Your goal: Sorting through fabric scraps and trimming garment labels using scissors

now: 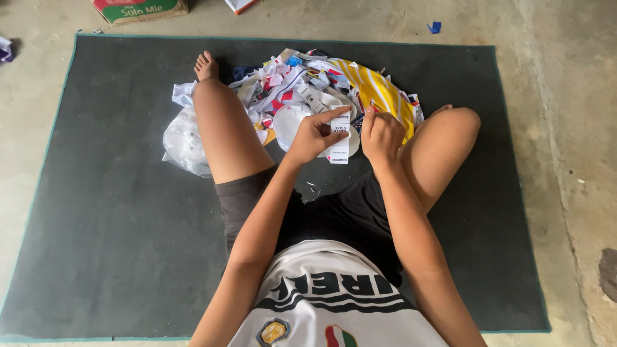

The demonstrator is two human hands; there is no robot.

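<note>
I sit on a dark grey mat (116,212) with my legs spread. My left hand (313,136) pinches a small white printed paper strip (340,142) between thumb and fingers, holding it upright in front of me. My right hand (382,135) is closed just to the right of the strip, with what looks like a small tool partly hidden in the fist; I cannot tell what it is. Beyond both hands lies a heap of cut paper and packaging scraps (302,90), white, red and yellow.
A clear plastic bag (183,138) lies by my left leg (225,128). My right knee (450,138) is bent at the right. A cardboard box (138,9) stands on the concrete floor (565,128) past the mat. Small scraps lie between my legs.
</note>
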